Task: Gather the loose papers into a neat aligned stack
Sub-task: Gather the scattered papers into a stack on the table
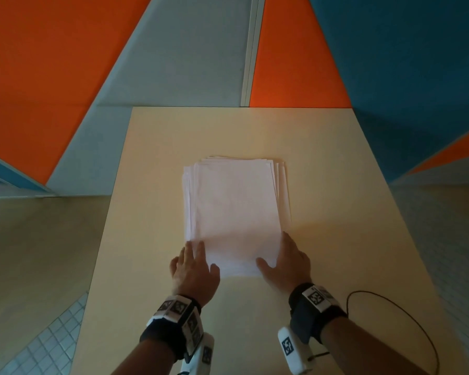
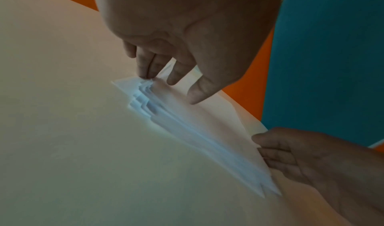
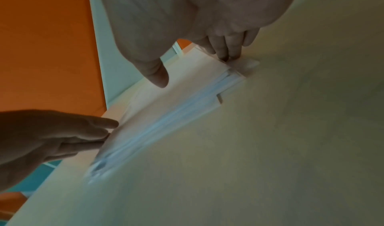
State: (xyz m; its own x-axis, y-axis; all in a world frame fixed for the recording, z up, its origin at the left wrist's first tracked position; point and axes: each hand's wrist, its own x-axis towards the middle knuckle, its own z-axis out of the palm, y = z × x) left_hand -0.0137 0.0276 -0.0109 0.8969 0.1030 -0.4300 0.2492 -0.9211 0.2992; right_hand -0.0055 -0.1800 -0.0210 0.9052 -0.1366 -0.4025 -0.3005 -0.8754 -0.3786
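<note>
At the centre of the head view, a stack of white paper sheets [image 1: 234, 212] lies flat on a pale beige rectangular tabletop [image 1: 336, 185], its edges fanned out of register along the left, right and far sides. The left hand [image 1: 194, 269], at lower centre-left, rests with nearly straight fingers on the stack's near-left corner; the left wrist view shows its fingertips [image 2: 145, 75] touching the stepped sheet edges, grasping nothing. The right hand [image 1: 284, 262], at lower centre-right, lies likewise extended along the near-right edge, thumb on the top sheet, fingertips [image 3: 228, 55] against the offset margins; it too is relaxed and flat, not clenched. A thin black cable [image 1: 406, 309] loops on the table at lower right. Alignment appears incomplete. Risk: inward pressure from both sides may buckle the loose upper sheets, since thin paper offers little edge stiffness; uneven pushing could skew the pile or slide the lower sheets further out.
</note>
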